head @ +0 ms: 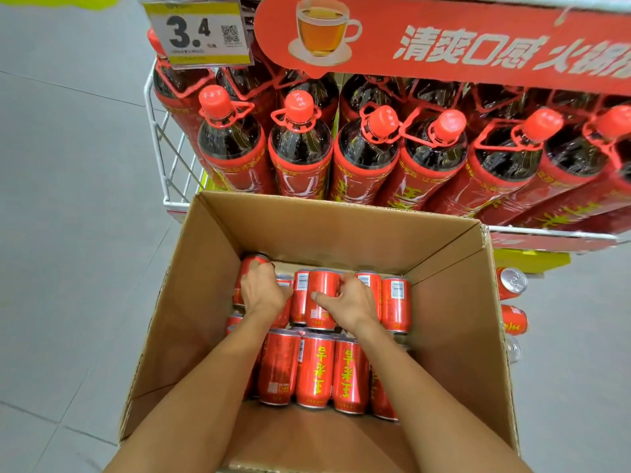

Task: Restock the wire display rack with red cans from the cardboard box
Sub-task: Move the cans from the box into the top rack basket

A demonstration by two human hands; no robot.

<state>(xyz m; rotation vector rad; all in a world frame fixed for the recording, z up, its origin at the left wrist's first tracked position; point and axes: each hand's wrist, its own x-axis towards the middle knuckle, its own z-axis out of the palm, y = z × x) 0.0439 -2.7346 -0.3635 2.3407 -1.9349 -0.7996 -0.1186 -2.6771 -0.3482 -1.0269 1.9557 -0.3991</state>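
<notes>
Progress early | box [454,336] holds many cans | left hand [263,291] grip closed on far-left can [246,268] | right hand [351,302] grip around middle can [322,291] | rack [160,148] shows bottles only, cans unplaced

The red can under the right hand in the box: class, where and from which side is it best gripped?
Probably around the can's curved side wall, from above: it lies on its side on top, neighbours close beside it. The right hand already wraps it that way.
</notes>
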